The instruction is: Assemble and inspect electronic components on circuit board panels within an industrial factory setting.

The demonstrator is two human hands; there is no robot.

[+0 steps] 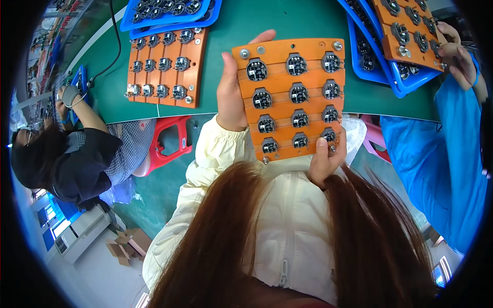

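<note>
Held up in front of my chest is an orange fixture board [281,96], slightly tilted, with rows of round black electronic parts seated in its slots and metal pins at its corners. My left hand [232,95] grips its left edge, thumb along the side and the fingers partly hidden behind it. At the lower right corner my right hand [327,159] holds the board with the thumb on its face, close to a corner part. A second orange fixture board [176,84] with similar round parts lies on the green table at the left.
Blue trays [172,21] of loose round parts partly cover the second board. More blue trays [411,84] stand at the right, where a co-worker's hand [459,56] holds another orange board [408,31]. Another person sits at the left by a red stool [177,141]. A black cable [117,49] crosses the table [236,20].
</note>
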